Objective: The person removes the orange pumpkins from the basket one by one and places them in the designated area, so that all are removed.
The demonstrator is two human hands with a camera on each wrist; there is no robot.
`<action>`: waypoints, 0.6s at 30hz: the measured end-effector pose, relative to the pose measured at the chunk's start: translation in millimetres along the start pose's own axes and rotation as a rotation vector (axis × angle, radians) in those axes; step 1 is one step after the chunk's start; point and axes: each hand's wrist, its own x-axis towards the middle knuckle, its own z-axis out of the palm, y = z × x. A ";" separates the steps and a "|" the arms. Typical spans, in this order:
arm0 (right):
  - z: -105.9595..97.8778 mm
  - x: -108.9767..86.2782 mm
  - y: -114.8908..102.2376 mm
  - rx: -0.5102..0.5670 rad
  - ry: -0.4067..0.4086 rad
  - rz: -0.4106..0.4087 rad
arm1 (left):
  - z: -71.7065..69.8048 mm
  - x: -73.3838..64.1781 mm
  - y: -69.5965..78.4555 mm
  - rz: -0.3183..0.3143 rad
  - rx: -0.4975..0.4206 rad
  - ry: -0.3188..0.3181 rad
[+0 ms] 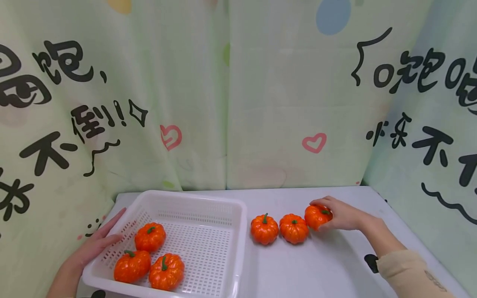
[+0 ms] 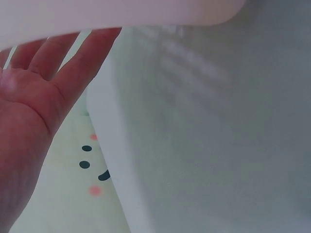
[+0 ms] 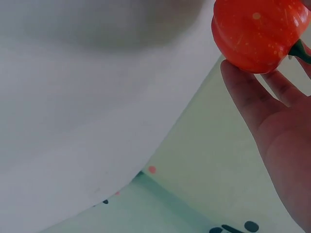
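Note:
At the right, my right hand holds a small orange pumpkin with a green stem, thumb and fingers around it. The right wrist view shows that pumpkin against the fingertips. Two more pumpkins, one in the middle and one at the left, sit in line beside it on the white table. My left hand rests at the left side of a white perforated basket, thumb at the rim. Its fingers look straight in the left wrist view, partly hidden by the basket's edge.
Inside the basket, three orange pumpkins, a back one, a left one and a front one, lie toward the left. The white table ends at pale green printed curtains behind and at both sides.

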 end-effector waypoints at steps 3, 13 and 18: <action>3.8 -2.7 3.1 0.005 -0.009 0.021 | -0.2 -0.4 0.4 0.002 -0.004 -0.003; 12.2 -3.1 10.1 -0.005 -0.041 0.084 | 1.0 -1.4 1.2 -0.018 -0.011 -0.005; 16.8 -4.4 12.7 0.003 -0.046 0.094 | 1.1 -1.2 1.9 -0.019 -0.009 -0.004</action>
